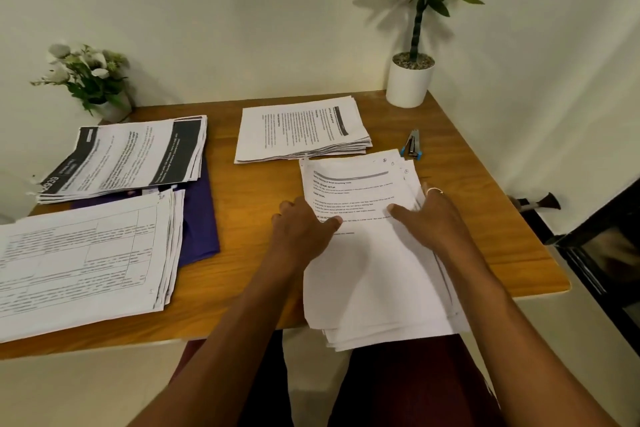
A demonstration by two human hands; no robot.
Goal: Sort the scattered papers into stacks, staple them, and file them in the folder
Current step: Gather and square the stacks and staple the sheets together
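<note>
Centre-right of the frame, the left hand [304,229] and right hand [431,215] lie flat, fingers straight and thumbs splayed, on a ragged white stack [374,274] overhanging the smooth wooden table [491,218].

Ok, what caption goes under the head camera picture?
Left hand and right hand press a paper stack on the wooden table, stapler nearby.

Left hand [301,232] and right hand [429,218] are laid on the near stack [367,270]; a second stack [301,128] and the stapler [412,144] are set behind them; to their left, the folder [201,218] is overlapped by a rear stack [128,156] and a front stack [83,253].
</note>
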